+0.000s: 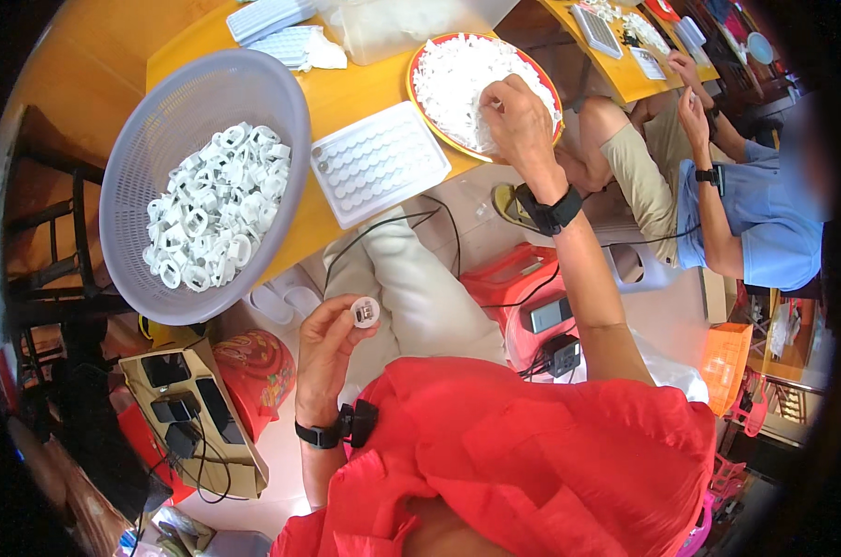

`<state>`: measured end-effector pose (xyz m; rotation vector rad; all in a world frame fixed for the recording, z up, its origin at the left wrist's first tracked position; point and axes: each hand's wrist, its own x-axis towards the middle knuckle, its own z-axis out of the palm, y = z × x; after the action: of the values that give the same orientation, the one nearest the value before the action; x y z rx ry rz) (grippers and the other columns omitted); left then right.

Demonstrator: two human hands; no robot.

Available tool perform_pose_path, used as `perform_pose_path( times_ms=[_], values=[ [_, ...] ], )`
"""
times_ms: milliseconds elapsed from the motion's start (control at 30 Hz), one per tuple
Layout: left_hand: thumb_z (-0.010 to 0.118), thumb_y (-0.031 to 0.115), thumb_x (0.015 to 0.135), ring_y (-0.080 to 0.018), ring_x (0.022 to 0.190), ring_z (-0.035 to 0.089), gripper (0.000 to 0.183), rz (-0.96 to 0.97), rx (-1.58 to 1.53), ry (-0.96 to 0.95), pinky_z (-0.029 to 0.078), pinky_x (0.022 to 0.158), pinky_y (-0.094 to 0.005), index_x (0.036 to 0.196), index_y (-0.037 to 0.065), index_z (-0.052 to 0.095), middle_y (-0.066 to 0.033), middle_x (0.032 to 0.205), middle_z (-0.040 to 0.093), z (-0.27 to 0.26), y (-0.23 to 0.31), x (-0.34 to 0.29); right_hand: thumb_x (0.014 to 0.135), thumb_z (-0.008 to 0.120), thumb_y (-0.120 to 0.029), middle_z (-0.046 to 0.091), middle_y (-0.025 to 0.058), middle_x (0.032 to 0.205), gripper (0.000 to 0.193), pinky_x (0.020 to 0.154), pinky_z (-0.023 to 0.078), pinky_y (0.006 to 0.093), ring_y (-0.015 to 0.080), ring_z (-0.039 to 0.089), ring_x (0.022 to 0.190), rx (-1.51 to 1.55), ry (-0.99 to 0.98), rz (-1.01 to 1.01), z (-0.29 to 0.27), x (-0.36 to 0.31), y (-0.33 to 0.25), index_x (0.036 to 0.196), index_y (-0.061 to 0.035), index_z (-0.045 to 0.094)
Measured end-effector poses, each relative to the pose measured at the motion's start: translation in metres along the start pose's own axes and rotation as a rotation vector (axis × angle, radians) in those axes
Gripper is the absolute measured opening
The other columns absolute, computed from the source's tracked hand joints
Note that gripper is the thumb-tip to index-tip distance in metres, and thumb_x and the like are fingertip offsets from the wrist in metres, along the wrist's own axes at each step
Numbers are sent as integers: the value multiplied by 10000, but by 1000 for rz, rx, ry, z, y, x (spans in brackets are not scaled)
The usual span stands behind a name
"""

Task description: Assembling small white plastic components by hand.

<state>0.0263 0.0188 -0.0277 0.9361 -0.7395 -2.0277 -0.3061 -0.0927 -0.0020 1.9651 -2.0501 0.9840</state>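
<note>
Nearest the camera, a small round white plastic part was pinched between the fingertips of the left hand, which was raised palm-up above the lap with a black band on its wrist. Just beyond it, a lavender colander holding a heap of white ring-shaped parts was seen overhanging the near edge of the yellow table. Beside the colander, to the right, a white moulded tray with rows of round pockets was laid flat on the table. Farther off, the right hand was stretched over a red-rimmed dish filled with small white pieces; its fingers were curled closed down into the pile, but what was gripped there could not be told. At the far right, another person in a blue shirt was seated at a second table.
</note>
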Motion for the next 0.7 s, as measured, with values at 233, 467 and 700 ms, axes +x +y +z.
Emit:
perform_pose_path(
  times_ms=[233, 467, 700],
  values=[
    [511, 102, 892, -190, 857, 617, 223, -8, -12, -22, 532, 757, -291, 1070, -24, 557, -106, 978, 608, -1, 1, -1, 695, 604, 10, 561, 115, 767, 117, 625, 462, 336, 266, 583, 705, 18, -27, -41, -2, 3, -6, 808, -20, 604],
    [512, 84, 887, -186, 868, 616, 211, -15, -45, -32, 530, 760, -291, 1061, -22, 568, -107, 983, 614, -3, -1, -3, 694, 650, -29, 606, 73, 708, 170, 582, 468, 289, 172, 581, 629, 316, -22, 159, -10, 9, 6, 864, -35, 652],
    [518, 89, 886, -187, 880, 614, 218, -6, -69, -25, 532, 762, -293, 1068, -22, 565, -107, 988, 614, -4, -4, -2, 766, 634, -66, 605, -2, 726, 165, 529, 443, 204, 72, 559, 619, 610, -166, 408, -19, 16, 7, 905, 22, 647]
  ],
)
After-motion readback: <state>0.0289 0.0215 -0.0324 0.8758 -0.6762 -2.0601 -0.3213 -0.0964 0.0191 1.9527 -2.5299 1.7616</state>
